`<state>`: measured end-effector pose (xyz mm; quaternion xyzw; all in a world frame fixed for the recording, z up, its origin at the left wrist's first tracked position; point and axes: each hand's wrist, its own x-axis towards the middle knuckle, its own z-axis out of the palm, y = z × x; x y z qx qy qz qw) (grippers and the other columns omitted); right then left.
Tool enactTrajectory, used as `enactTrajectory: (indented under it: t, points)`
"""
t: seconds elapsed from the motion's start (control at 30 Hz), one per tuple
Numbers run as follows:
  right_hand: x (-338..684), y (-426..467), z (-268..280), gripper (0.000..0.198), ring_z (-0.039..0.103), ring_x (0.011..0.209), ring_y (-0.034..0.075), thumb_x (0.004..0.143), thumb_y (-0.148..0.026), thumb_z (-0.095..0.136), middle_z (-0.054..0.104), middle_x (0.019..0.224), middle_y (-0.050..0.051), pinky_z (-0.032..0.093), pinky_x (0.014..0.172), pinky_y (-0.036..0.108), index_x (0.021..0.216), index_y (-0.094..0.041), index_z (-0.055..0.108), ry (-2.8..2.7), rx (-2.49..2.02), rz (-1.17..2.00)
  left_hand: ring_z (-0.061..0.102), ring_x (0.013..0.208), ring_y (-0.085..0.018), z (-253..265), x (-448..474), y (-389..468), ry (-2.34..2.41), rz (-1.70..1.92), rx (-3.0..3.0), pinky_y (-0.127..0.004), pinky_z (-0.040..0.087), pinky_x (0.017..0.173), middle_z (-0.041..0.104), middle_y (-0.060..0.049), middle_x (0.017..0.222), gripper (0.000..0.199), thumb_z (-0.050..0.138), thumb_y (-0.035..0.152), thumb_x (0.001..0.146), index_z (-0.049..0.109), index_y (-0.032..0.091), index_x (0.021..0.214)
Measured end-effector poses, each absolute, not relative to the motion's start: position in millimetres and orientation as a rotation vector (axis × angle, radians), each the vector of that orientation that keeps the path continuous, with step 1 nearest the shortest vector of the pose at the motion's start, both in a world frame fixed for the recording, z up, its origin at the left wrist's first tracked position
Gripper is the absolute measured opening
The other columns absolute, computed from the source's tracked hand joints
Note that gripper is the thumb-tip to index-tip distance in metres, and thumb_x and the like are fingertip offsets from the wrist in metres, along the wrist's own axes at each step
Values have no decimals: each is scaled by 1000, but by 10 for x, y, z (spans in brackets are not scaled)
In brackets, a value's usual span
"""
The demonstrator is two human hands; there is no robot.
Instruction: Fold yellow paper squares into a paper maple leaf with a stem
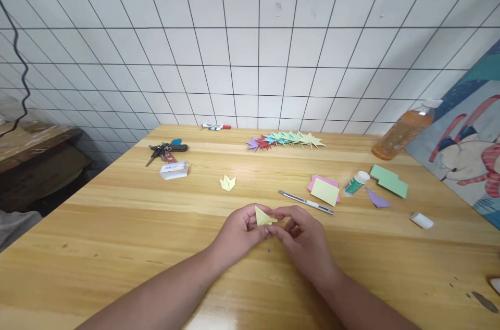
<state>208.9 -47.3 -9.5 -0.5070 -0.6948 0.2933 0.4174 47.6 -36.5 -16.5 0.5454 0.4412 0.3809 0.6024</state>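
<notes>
A small folded piece of yellow paper (pixel 262 217) is held between both hands, just above the table. My left hand (pixel 242 228) pinches it from the left with thumb and fingers. From the right, my right hand (pixel 302 231) grips its edge between thumb and index finger. Beyond them lies a finished-looking yellow origami piece (pixel 228 182) with several points. A utility knife (pixel 305 202) rests past my right hand, beside a stack of yellow and pink paper (pixel 325 191).
Along the back stands a row of colourful folded paper (pixel 287 139). To the left are keys (pixel 166 150), a small box (pixel 174 170) and a marker (pixel 216 127). A glue stick (pixel 356 183), green paper (pixel 390 181), purple paper (pixel 377 198), eraser (pixel 422 220) and bottle (pixel 404 132) are on the right.
</notes>
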Motion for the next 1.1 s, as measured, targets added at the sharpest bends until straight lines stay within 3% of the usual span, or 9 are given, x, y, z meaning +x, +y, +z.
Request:
enactTrajectory:
  t: [0.1, 0.2, 0.43, 0.6, 0.67, 0.73, 0.8, 0.97, 1.1]
  points:
    - [2084, -471, -87, 3, 54, 54, 12, 74, -21, 64, 64, 75, 1, 44, 49, 23, 77, -22, 64, -1720, -1275, 731, 59, 63, -12, -160, 485, -363, 963, 887, 1190, -23, 45, 61, 62, -1, 69, 39, 71, 35, 69, 56, 13, 99]
    - [2091, -465, -94, 8, 60, 63, 14, 76, -18, 62, 66, 71, 0, 47, 57, 24, 70, -22, 66, -1713, -1203, 706, 60, 65, -13, -135, 497, -369, 968, 880, 1172, -25, 46, 64, 64, -3, 71, 42, 71, 36, 69, 56, 12, 99]
    - [2103, -473, -132, 19, 63, 78, 15, 82, -13, 54, 69, 83, 1, 50, 72, 25, 82, -24, 70, -1765, -1088, 671, 60, 62, -12, -120, 500, -356, 944, 904, 1166, -24, 46, 61, 64, -2, 69, 41, 71, 35, 69, 55, 12, 99]
    - [2093, -473, -123, 26, 57, 55, 11, 76, -20, 64, 68, 90, 0, 49, 54, 24, 101, -27, 65, -1748, -1245, 651, 59, 63, -12, -116, 487, -358, 939, 894, 1197, -25, 46, 63, 66, -4, 74, 37, 70, 33, 71, 57, 12, 98]
    - [2091, -473, -115, 19, 53, 49, 10, 74, -22, 65, 67, 83, -1, 46, 49, 23, 93, -25, 65, -1728, -1287, 636, 59, 64, -12, -105, 488, -358, 935, 889, 1171, -25, 47, 64, 65, -4, 74, 38, 70, 33, 70, 56, 11, 98]
    - [2092, -470, -110, 5, 57, 57, 12, 76, -19, 64, 66, 75, 0, 47, 54, 23, 77, -23, 66, -1744, -1235, 608, 59, 65, -12, -100, 490, -354, 934, 885, 1135, -24, 47, 64, 65, -3, 72, 39, 71, 33, 69, 56, 11, 98]
    - [2096, -466, -113, 11, 61, 69, 14, 77, -14, 60, 66, 75, 1, 48, 61, 24, 70, -22, 65, -1761, -1139, 584, 59, 64, -12, -103, 490, -349, 946, 885, 1132, -24, 47, 62, 64, -3, 70, 41, 72, 33, 68, 55, 10, 99]
    - [2104, -463, -155, 16, 61, 79, 14, 79, -11, 57, 65, 84, 2, 49, 70, 24, 77, -23, 68, -1784, -1100, 549, 59, 63, -11, -122, 489, -343, 910, 895, 1108, -23, 46, 61, 64, -2, 70, 40, 72, 31, 68, 55, 11, 99]
    - [2107, -458, -183, 17, 61, 76, 15, 77, -12, 58, 63, 94, 4, 50, 60, 23, 86, -23, 67, -1841, -1136, 619, 58, 60, -11, -119, 499, -347, 884, 897, 1046, -23, 45, 60, 65, -1, 69, 45, 75, 29, 65, 54, 11, 101]
